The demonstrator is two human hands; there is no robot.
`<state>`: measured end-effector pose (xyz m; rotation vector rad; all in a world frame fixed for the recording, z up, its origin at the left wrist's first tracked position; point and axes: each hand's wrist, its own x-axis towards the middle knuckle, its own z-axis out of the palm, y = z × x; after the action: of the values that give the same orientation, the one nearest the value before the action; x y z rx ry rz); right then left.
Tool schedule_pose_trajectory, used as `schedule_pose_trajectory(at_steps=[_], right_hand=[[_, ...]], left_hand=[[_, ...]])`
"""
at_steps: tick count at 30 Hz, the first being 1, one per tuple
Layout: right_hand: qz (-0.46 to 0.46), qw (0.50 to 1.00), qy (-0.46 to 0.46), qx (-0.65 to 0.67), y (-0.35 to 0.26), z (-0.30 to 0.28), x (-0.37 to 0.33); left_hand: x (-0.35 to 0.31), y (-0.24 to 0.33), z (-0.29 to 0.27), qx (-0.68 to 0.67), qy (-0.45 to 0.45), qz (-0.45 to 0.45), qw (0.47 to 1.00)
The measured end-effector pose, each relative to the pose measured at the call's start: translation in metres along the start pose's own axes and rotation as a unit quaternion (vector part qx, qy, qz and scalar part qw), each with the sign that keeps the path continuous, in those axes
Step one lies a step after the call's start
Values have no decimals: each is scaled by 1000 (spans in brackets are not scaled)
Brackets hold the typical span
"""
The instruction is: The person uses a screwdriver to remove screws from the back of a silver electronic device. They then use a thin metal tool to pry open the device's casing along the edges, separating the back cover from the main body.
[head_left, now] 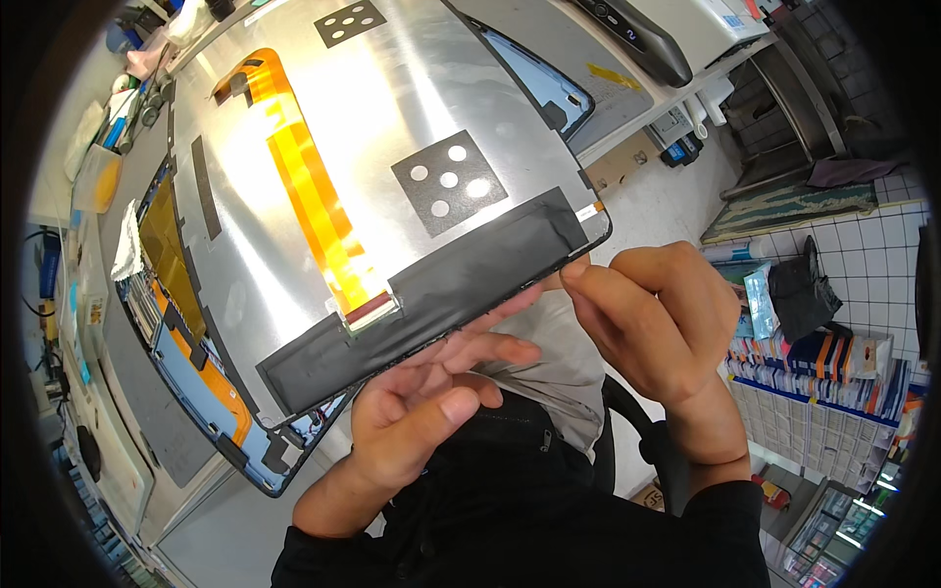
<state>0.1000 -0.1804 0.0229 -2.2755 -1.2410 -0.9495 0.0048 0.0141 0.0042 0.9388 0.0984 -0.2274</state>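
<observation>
A silver-backed display panel (pixel 363 108) is tilted over the bench, its near edge raised toward me. An orange flex cable (pixel 304 186) runs down its back to a small connector at a black tape strip (pixel 470 250) along that edge. My left hand (pixel 421 392) is palm up at the near edge, fingers stretched out beneath it and thumb apart. My right hand (pixel 657 314) is closed in a pinch at the near right corner, and what lies between its fingertips is hidden. Beneath the panel shows an opened tablet housing (pixel 191 387) with a pale blue frame.
A black handheld device (pixel 642 39) lies at the back right, beside a white box (pixel 720 24). Several tools and a bag clutter the bench's left side. A grey mat (pixel 127 363) lies under the housing. A chair armrest (pixel 627 412) stands right of my lap.
</observation>
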Motion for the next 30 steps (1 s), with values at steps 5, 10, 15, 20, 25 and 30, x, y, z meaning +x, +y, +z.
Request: schedule_pose_trajectory(at_steps=[5, 10, 15, 20, 25, 30], right_hand=[[-2, 1000, 9, -9, 1, 3, -1], [2, 1000, 15, -22, 3, 5, -3], [-8, 999, 33, -33, 3, 8, -5], [-28, 998, 27, -47, 4, 7, -2], [-54, 997, 11, -58, 8, 4, 1], [-62, 996, 7, -66, 11, 3, 2]], left_hand=[[1, 1, 0, -6, -8, -9, 1000], [2, 4, 2, -1, -21, -23, 1000], [3, 5, 3, -3, -28, -27, 999], [2, 9, 5, -2, -16, -43, 999], [4, 7, 3, -13, -26, -41, 999], [4, 4, 3, -34, -38, -36, 998]])
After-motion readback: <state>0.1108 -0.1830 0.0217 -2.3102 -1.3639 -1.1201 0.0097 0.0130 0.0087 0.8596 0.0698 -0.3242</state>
